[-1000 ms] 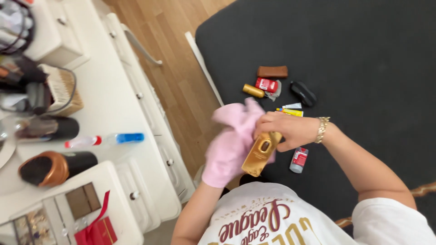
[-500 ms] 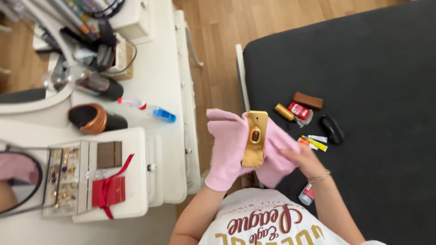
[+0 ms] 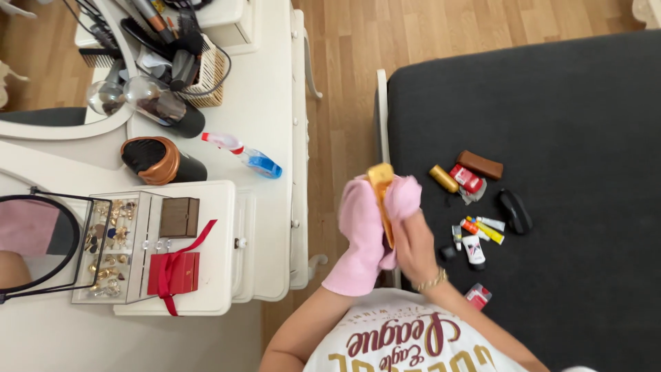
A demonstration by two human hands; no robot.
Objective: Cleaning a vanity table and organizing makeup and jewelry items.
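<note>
At the centre of the frame we see a gold bottle point(image 3: 381, 196), turned edge-on and standing roughly upright, sandwiched between 2 hands. The left hand point(image 3: 359, 234) wears a pink cloth glove and is wrapped around the bottle's left side, grasping it. The right hand point(image 3: 414, 244), bare with a gold bracelet point(image 3: 434, 280) at the wrist, presses a fold of pink cloth point(image 3: 402, 195) against the bottle's right side, fingers closed on it.

Just right of the hands, on the dark mattress point(image 3: 571, 103), lie small items: a gold tube point(image 3: 443, 178), a red packet point(image 3: 466, 178), a brown case point(image 3: 480, 164), a black case point(image 3: 514, 211) and a few small tubes point(image 3: 480, 229).

To the left stands a white dresser point(image 3: 261, 89) with a blue spray bottle point(image 3: 251, 158), a copper-rimmed hair dryer point(image 3: 162, 160), a clear jewellery box point(image 3: 113, 255) and a red gift box point(image 3: 172, 273) with ribbon. Wooden floor point(image 3: 344, 62) runs between dresser and mattress.
</note>
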